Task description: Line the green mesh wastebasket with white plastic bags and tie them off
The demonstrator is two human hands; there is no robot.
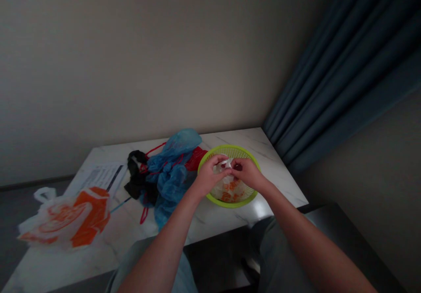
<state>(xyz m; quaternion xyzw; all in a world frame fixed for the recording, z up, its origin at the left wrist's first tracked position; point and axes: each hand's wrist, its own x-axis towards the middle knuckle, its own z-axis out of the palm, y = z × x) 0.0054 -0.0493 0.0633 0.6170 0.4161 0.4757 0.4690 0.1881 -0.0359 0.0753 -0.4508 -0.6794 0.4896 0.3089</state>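
Over a round yellow-green plastic basket [230,205], both of my hands pinch the white top of a plastic bag. The bag [228,190], translucent with orange print, hangs down into the basket. My left hand [211,172] grips it from the left, thumb and fingers pressed together. From the right, my right hand [248,172] holds the same bunched white plastic, its fingers nearly meeting the left ones. Beside the basket's left rim lies a red plastic bag [196,159], partly covered by crumpled blue plastic bags [173,181].
Black plastic bags [140,176] with red drawstrings lie left of the blue ones. A white and orange plastic bag [70,218] rests on the marble-patterned table [131,240], near a printed sheet [98,176] and a blue pen-like stick [120,205]. Dark curtains [342,65] hang at right.
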